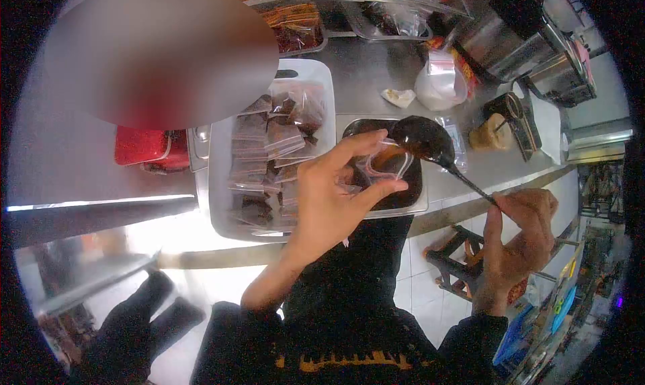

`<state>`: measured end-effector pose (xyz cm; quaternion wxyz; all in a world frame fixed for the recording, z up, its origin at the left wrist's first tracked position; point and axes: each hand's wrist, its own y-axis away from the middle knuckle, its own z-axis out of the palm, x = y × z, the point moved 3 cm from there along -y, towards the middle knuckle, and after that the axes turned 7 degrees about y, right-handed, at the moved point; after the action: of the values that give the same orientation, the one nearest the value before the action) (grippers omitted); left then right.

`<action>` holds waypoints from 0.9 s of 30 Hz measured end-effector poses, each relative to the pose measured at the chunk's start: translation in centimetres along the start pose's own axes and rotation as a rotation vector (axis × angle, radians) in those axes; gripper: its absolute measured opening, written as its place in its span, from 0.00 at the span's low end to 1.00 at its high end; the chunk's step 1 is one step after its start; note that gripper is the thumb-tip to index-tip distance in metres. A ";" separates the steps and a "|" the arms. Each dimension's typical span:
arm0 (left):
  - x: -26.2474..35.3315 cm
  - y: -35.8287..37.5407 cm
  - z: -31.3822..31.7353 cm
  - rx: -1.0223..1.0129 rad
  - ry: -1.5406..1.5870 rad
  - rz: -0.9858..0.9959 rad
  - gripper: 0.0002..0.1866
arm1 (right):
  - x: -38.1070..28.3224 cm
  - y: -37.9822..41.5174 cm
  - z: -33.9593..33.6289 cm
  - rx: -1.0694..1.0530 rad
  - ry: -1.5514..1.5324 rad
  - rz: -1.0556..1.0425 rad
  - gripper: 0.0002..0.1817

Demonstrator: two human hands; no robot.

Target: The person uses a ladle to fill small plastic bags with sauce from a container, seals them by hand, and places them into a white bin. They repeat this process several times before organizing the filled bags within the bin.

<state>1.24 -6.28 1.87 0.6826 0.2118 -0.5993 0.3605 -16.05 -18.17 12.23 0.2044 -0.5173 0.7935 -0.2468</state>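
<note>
My left hand [339, 193] pinches a small clear zip bag [384, 168] between thumb and fingers, its mouth spread apart. In my right hand [521, 234] is the thin handle of a black ladle [423, 140]. The ladle's bowl, dark and glossy inside, is tilted at the bag's mouth; I cannot make out whether they touch. Below both sits a metal pan [422, 209] with dark contents, partly hidden by my left hand. To the left, a white tub [216, 207] holds several zip bags [255, 153] filled with something dark brown.
Behind the pan stand a white container [440, 89] and a small whitish piece [398, 97]. A cup of brown drink [489, 135] is at the right. A red case [141, 145] lies left of the tub. A dark stool [460, 261] stands below the counter edge.
</note>
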 end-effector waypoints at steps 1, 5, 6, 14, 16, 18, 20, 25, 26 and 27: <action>0.1 0.0 -0.1 0.002 0.000 0.001 0.24 | -0.1 0.0 -0.1 0.015 0.007 -0.012 0.13; -0.1 0.0 -0.4 -0.035 -0.077 0.019 0.24 | -0.2 0.1 -0.2 0.042 0.007 -0.040 0.14; -0.2 -0.1 -0.4 -0.047 -0.079 0.033 0.24 | -0.3 0.3 0.1 0.034 0.055 -0.073 0.14; -0.2 0.1 -0.5 -0.016 -0.072 0.086 0.26 | 0.0 1.5 1.5 0.036 0.035 -0.009 0.13; -0.2 0.1 -0.5 -0.019 -0.082 0.066 0.27 | 0.5 1.8 2.0 -0.003 -0.108 0.106 0.12; -0.2 0.1 -0.5 -0.039 -0.085 0.032 0.29 | 0.4 1.9 2.4 -0.023 -0.197 0.180 0.11; -0.5 0.1 -0.5 -0.038 -0.063 0.020 0.30 | 0.6 2.0 2.8 -0.042 -0.286 0.254 0.10; -1.1 0.2 -0.8 -0.004 0.078 -0.013 0.30 | 2.5 2.4 4.4 -0.140 -0.582 0.520 0.09; -1.0 0.3 -1.2 0.022 0.019 -0.003 0.30 | 2.9 2.6 4.6 -0.142 -0.577 0.525 0.09; -0.8 0.3 -1.6 0.048 -0.040 0.006 0.29 | 3.4 2.8 5.1 -0.163 -0.583 0.577 0.08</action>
<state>2.01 -5.10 0.78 0.6643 0.2332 -0.6046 0.3726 -16.47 -21.29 6.27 0.4398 -0.3366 0.8316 0.0409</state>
